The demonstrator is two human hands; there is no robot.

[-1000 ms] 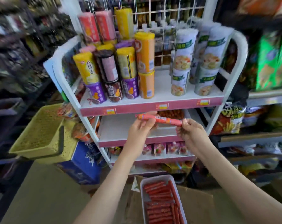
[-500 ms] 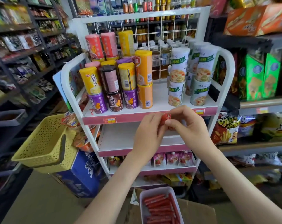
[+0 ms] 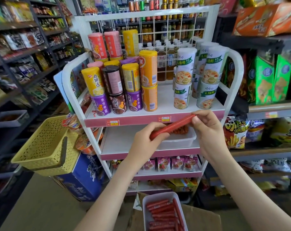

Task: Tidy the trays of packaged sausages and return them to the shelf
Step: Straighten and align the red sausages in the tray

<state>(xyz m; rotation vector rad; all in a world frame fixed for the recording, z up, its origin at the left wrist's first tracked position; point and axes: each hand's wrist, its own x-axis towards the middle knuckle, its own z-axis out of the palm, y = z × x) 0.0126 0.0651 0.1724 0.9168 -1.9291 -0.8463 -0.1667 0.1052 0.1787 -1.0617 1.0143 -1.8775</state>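
Observation:
A red packaged sausage (image 3: 173,126) is held slantwise in front of the white shelf rack (image 3: 234,84), at the level of its second shelf. My left hand (image 3: 145,144) grips its lower left end and my right hand (image 3: 207,129) pinches its upper right end. Behind it, a white tray (image 3: 179,141) with a few sausages sits on the second shelf. Below, another white tray (image 3: 164,195) full of red sausages rests on a cardboard box (image 3: 201,219).
Stacked cans crowd the rack's top shelf (image 3: 164,99). A yellow plastic basket (image 3: 41,147) sits on a blue carton (image 3: 82,179) at the left. Snack bags (image 3: 235,132) and stocked store shelves flank the rack on both sides. Red pouches (image 3: 176,163) fill the third shelf.
The sausage went from level, to end-on between both hands close together, to slanted with the hands apart again. The camera tilted up, showing more of the rack.

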